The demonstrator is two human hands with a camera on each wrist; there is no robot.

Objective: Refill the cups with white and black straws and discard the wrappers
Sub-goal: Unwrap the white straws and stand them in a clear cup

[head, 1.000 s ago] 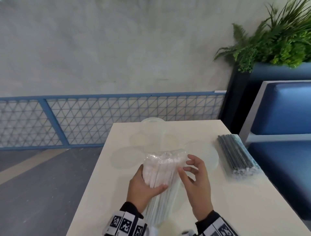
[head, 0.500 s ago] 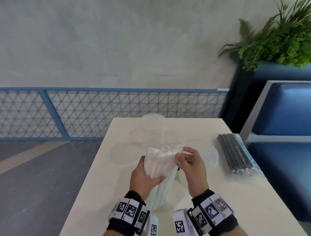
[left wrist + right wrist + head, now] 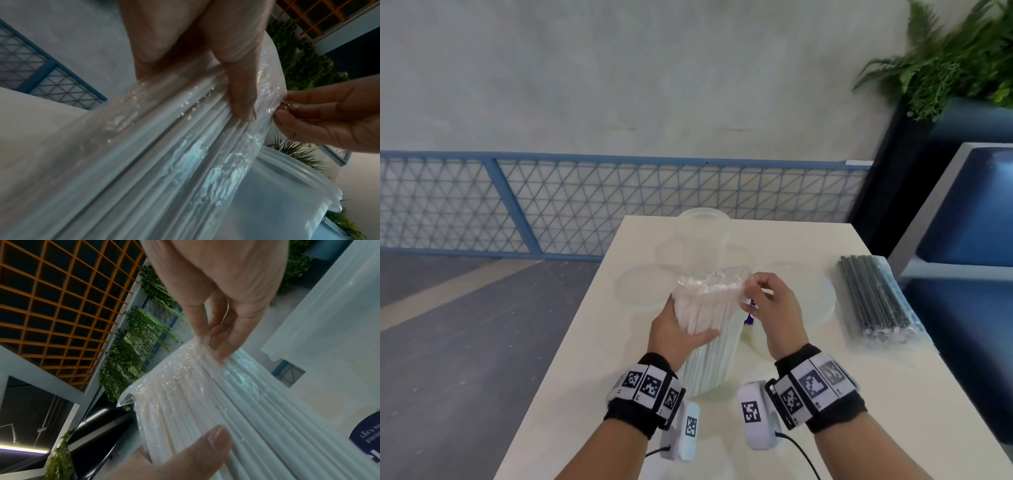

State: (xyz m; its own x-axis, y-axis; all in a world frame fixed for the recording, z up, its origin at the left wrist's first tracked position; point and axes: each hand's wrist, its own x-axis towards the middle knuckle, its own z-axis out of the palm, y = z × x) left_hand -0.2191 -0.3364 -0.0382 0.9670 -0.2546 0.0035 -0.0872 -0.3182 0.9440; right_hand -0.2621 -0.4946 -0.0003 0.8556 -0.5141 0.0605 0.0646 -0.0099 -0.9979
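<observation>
A pack of white straws (image 3: 709, 308) in clear wrapper stands upright at the table's middle. My left hand (image 3: 681, 329) grips it around the upper part, thumb across the front (image 3: 242, 104). My right hand (image 3: 770, 301) pinches the wrapper's top right corner (image 3: 202, 340) between thumb and fingertips. A wrapped pack of black straws (image 3: 873, 298) lies flat at the table's right edge. A clear cup (image 3: 703, 236) stands behind the white pack, and another translucent cup (image 3: 287, 194) sits beside the pack's base.
Clear round lids (image 3: 643, 287) lie on the cream table (image 3: 825, 394) on both sides of the pack. A blue mesh railing (image 3: 585, 205) runs behind it. A blue bench (image 3: 969, 212) and a planter with greenery (image 3: 955, 61) stand at the right.
My right hand went from open beside the pack's top to pinching the wrapper's corner. Both wrists have come further into view, and the pack stands a little higher.
</observation>
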